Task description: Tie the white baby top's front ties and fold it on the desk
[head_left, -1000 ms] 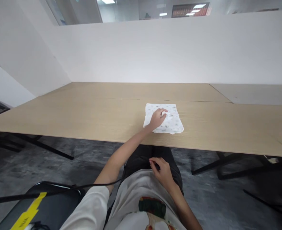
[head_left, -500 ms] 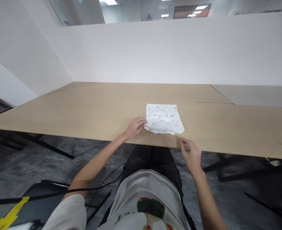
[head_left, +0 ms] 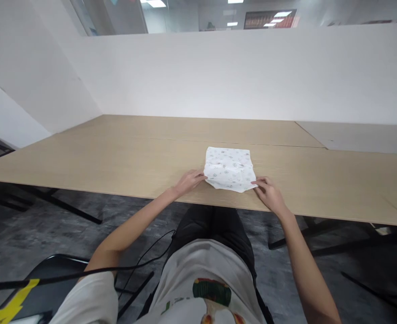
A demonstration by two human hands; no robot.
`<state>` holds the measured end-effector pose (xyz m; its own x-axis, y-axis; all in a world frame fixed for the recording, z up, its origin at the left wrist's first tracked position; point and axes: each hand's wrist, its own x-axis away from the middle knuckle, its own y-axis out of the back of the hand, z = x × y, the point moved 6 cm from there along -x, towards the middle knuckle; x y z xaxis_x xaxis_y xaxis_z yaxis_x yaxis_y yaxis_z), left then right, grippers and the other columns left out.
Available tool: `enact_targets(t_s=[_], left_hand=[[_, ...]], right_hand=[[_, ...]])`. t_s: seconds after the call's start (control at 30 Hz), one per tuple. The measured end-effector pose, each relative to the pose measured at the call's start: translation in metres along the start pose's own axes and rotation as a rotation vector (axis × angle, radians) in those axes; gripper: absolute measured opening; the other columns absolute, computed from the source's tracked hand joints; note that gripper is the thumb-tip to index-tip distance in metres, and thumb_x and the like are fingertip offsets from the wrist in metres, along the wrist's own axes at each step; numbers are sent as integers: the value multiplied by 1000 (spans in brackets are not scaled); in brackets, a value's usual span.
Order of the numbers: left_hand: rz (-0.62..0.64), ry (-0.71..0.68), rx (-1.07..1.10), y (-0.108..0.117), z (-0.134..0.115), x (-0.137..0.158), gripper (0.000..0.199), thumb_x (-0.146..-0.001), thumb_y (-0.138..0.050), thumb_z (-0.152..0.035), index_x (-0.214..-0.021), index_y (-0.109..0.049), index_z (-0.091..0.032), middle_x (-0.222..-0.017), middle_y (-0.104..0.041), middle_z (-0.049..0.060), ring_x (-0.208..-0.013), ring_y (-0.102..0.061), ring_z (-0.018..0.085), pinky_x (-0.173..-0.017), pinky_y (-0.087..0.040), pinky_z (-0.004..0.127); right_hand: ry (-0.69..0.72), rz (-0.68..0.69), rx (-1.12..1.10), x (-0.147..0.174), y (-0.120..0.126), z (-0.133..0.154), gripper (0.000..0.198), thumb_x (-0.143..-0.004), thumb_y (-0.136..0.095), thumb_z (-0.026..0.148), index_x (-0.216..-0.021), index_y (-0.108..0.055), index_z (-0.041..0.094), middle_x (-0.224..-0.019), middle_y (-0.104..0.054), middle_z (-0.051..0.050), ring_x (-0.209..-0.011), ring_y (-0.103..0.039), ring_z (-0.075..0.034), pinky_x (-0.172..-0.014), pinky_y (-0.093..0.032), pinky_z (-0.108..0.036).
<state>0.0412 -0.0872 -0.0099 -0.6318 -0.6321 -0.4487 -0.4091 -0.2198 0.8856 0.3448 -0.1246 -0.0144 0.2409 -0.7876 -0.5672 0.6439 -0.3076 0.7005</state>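
A white cloth [head_left: 230, 167] with a small dark print lies on the wooden table, close to its front edge. It is roughly square, with a few creases and a slightly bowed near edge. My left hand [head_left: 189, 182] pinches its near left corner, fingers pressed together at the edge. At the near right corner, my right hand [head_left: 267, 193] grips the cloth between thumb and fingers. The underside of the cloth is hidden.
The wooden table [head_left: 117, 155] stretches to both sides, backed by a white wall [head_left: 198, 76]. A black chair [head_left: 55, 281] stands at lower left. A black cable [head_left: 127, 267] crosses in front of it, tagged with yellow tape [head_left: 19, 299].
My right hand has moved up from the table's edge and taken hold of the cloth's near right corner. My left hand has slid slightly down to the near left corner.
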Motion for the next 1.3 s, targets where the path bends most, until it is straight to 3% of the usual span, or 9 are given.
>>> enact_targets(t_s=[0.23, 0.33, 0.43, 0.53, 0.67, 0.77, 0.93, 1.1, 1.3], left_hand=[[-95, 4, 46, 51, -31, 25, 35, -94, -35, -25, -111, -66, -26, -104, -67, 9, -96, -59, 18, -88, -47, 35], [-166, 48, 27, 79, -36, 19, 37, -94, -34, -26, -112, -67, -27, -102, -67, 8, -93, -58, 20, -86, -44, 36], [-226, 129, 13, 91, -23, -2, 37, -93, -35, -27, -111, -67, -26, -101, -69, 7, -94, -56, 21, -88, -41, 38], [-220, 217, 63, 78, 6, -29, 37, -93, -35, -27, -110, -68, -24, -104, -70, 6, -97, -57, 22, -93, -39, 40], [-145, 320, 243, 35, 52, -53, 35, -91, -37, -26, -106, -69, -20, -110, -69, 7, -101, -61, 21, -96, -42, 38], [-111, 377, 373, 4, 74, -54, 35, -90, -38, -25, -105, -68, -17, -110, -69, 9, -101, -63, 20, -93, -46, 34], [-184, 480, 466, -21, 85, -46, 34, -89, -39, -24, -102, -69, -15, -106, -70, 9, -99, -64, 18, -91, -48, 32], [-304, 489, 419, -17, 84, -44, 35, -91, -36, -26, -102, -68, -15, -108, -70, 9, -102, -62, 18, -97, -44, 33], [-393, 512, 329, -11, 84, -41, 33, -92, -37, -26, -103, -67, -16, -109, -68, 10, -105, -59, 19, -99, -41, 36]], right_hand=[[-95, -8, -145, -5, 36, 32, 26, -86, -52, 33, -100, -69, 20, -100, -69, -9, -95, -63, -24, -89, -47, -41], [-210, -46, -215, -23, 52, 32, 31, -80, -60, 37, -104, -68, 19, -94, -69, -8, -89, -64, -23, -86, -48, -40], [-322, -33, -347, -51, 49, 18, 36, -76, -64, 35, -107, -67, 17, -79, -67, -6, -75, -63, -20, -76, -50, -35], [-467, 35, -441, -80, 27, -6, 30, -75, -62, 25, -103, -66, 13, -65, -63, -3, -62, -59, -16, -62, -47, -29], [-708, 176, -510, -100, -19, -41, 20, -72, -60, 13, -90, -66, 10, -52, -55, 0, -43, -46, -10, -43, -34, -22], [-776, 207, -539, -101, -45, -61, 15, -69, -61, 10, -84, -65, 11, -43, -48, 3, -36, -39, -7, -36, -25, -20], [-767, 88, -606, -91, -55, -73, 13, -70, -64, 15, -83, -62, 12, -43, -47, 5, -35, -37, -7, -34, -26, -19], [-694, -35, -684, -92, -48, -69, 28, -68, -70, 25, -91, -61, 13, -49, -51, 5, -37, -41, -7, -34, -28, -19], [-586, -152, -509, -99, -44, -68, 29, -67, -69, 31, -88, -62, 14, -56, -56, 2, -46, -49, -11, -46, -39, -23]])
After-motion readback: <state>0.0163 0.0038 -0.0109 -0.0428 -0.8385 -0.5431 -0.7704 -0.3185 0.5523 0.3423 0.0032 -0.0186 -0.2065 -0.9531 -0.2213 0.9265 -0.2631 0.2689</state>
